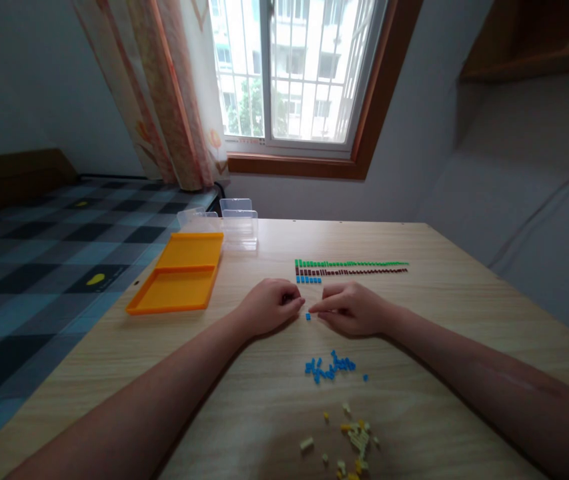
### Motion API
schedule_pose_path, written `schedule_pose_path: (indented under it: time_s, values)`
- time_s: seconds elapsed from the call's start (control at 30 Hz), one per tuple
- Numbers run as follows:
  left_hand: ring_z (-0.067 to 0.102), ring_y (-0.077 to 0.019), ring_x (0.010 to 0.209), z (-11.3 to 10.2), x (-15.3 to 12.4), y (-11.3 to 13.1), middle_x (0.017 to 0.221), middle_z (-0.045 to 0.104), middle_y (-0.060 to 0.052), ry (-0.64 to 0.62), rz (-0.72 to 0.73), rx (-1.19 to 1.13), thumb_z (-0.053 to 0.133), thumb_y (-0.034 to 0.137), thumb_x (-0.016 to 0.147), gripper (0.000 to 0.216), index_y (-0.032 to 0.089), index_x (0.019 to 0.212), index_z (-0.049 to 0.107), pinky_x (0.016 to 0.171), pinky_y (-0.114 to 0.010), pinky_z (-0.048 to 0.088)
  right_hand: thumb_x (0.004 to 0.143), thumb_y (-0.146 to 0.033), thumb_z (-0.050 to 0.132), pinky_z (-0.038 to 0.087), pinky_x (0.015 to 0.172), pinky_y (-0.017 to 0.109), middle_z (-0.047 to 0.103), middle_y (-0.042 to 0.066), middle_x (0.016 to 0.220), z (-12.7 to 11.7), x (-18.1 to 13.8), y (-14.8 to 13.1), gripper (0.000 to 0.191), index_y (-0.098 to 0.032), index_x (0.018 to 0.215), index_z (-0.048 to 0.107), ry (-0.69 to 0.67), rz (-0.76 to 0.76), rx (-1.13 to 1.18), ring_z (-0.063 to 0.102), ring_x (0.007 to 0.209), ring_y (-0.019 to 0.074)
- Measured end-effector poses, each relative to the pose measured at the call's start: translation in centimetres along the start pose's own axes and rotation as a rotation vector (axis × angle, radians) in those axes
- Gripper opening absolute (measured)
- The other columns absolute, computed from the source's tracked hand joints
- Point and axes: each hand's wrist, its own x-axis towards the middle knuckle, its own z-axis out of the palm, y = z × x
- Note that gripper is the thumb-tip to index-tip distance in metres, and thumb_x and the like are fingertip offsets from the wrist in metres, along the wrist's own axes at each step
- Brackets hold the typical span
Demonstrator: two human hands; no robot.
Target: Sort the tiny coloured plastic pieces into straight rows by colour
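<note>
both bare forearms stretch forward and angle inward. the left hand (270, 305) is curled loosely, knuckles up, fingertips pinched. the right hand (349, 308) mirrors it, its forefinger and thumb pointing toward the left, the tips nearly meeting.

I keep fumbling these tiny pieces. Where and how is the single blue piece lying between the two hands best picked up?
Probably pinch the single blue piece across its two short sides, coming straight down from above. It lies flat and alone on the table, with bare wood around it, between the left hand and right hand.

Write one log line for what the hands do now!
left hand: curled by blue piece | right hand: pinching near it | blue row: short
</note>
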Motion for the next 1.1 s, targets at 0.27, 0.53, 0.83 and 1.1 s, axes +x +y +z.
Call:
schedule_pose_path:
  time_s: [0.27,0.53,0.83,1.1]
  values:
    - [0.048,-0.0118,0.057,0.0,-0.1,0.0,0.06,0.056,0.001,-0.001,0.006,-0.004,0.06,0.023,0.084,0.022,0.015,0.065,0.065,0.058,-0.025,0.033,0.093,-0.03,0.061,0.037,0.061,0.02,0.063,0.002,0.077,-0.7,-0.5,0.8,0.019,-0.021,0.099,0.077,-0.02,0.041,-0.113,0.052,0.062,0.0073]
    - [0.047,-0.012,0.057,0.0,0.0,0.0,0.061,0.057,0.0,-0.008,-0.003,0.008,0.059,0.024,0.085,0.021,0.015,0.067,0.066,0.058,-0.025,0.033,0.095,-0.029,0.061,0.044,0.069,0.021,0.071,0.004,0.087,-1.1,-0.8,5.1,0.02,-0.021,0.094,0.079,0.086,0.29,-0.278,0.063,0.073,0.0107]
    - [0.047,-0.0114,0.057,0.0,0.0,0.0,0.061,0.058,0.001,0.0,-0.001,0.009,0.06,0.023,0.084,0.02,0.015,0.068,0.068,0.058,-0.025,0.033,0.097,-0.031,0.059,0.048,0.074,0.021,0.073,0.005,0.091,-0.2,-0.2,5.1,0.023,-0.021,0.099,0.08,0.113,0.284,-0.305,0.066,0.08,0.0128]
    - [0.048,-0.0114,0.057,0.0,0.0,-0.1,0.061,0.057,0.001,0.002,0.012,0.021,0.059,0.024,0.085,0.021,0.015,0.067,0.066,0.058,-0.024,0.032,0.097,-0.029,0.059,0.046,0.07,0.019,0.073,0.004,0.089,-0.3,-0.3,4.9,0.022,-0.021,0.098,0.08,0.14,0.275,-0.289,0.064,0.074,0.0106]
